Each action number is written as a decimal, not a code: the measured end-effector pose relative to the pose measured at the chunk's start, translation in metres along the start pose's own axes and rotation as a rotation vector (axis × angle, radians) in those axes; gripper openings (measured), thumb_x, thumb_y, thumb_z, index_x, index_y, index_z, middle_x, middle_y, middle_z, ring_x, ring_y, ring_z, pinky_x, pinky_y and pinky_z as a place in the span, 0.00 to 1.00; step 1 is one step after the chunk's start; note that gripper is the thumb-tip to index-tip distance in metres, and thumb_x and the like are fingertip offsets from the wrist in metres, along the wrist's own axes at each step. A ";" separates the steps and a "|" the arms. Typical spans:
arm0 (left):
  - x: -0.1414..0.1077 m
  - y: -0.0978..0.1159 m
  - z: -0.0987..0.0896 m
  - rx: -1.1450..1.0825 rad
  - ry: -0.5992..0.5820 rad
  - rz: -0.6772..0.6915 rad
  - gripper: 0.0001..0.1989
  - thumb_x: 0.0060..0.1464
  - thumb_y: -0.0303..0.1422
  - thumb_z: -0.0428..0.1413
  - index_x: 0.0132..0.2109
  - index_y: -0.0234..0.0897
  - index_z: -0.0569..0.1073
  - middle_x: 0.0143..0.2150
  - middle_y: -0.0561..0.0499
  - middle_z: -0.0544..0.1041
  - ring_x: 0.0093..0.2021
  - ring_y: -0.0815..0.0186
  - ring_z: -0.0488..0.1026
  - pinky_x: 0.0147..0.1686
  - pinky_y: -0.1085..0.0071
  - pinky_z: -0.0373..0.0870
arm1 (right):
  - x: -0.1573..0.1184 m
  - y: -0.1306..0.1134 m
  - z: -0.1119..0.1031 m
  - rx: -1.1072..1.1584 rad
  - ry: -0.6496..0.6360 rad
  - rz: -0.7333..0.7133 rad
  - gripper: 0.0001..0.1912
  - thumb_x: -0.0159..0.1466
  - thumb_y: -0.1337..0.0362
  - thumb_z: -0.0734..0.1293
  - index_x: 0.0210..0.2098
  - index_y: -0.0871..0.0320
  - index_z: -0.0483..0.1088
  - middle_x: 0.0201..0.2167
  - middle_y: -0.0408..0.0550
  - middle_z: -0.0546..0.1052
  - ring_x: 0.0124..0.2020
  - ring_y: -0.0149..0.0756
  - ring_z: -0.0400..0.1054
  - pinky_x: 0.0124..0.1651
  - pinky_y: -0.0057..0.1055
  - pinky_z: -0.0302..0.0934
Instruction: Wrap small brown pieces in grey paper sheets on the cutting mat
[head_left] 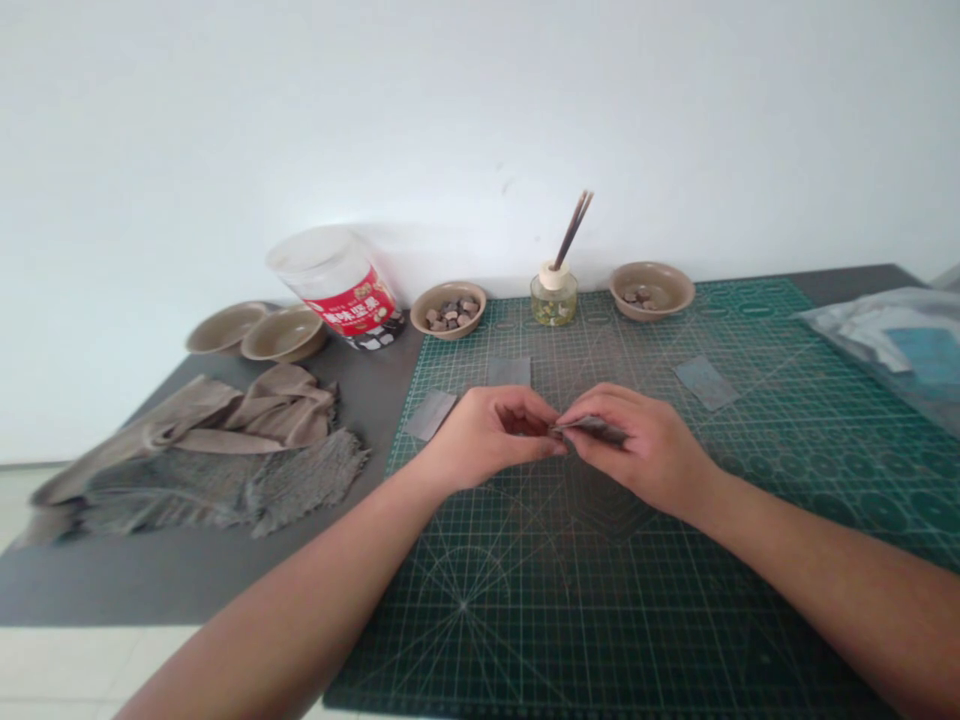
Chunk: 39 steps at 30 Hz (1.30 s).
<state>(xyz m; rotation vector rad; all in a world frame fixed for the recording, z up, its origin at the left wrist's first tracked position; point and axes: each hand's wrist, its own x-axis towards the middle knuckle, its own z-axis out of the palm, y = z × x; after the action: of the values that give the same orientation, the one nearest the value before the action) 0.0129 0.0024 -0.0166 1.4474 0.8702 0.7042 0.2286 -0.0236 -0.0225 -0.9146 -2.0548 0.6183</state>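
Left fingers (pixel 531 402) and right fingers (pixel 601 408) pinch a grey piece (pixel 604 430), long axis running sideways.

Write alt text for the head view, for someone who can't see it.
The right hand holds a small grey piece over a green cutting mat, the left hand's fingertips at its edge. Three flat grey rectangles lie on the mat. Farther back stand a red-labelled jar, four bowls and a reed diffuser; crumpled cloth lies left.
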 end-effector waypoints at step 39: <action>0.005 -0.009 -0.001 -0.043 0.100 0.042 0.14 0.47 0.29 0.69 0.41 0.32 0.79 0.39 0.45 0.83 0.37 0.66 0.80 0.39 0.70 0.76 | 0.002 0.007 -0.003 -0.016 0.302 0.241 0.13 0.58 0.64 0.74 0.40 0.53 0.68 0.33 0.41 0.76 0.31 0.35 0.71 0.34 0.30 0.65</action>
<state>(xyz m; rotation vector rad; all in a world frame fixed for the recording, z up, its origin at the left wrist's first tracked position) 0.0141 0.0066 -0.0257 1.4052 0.8981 0.8283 0.2327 -0.0177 -0.0250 -1.1987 -1.6975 0.5525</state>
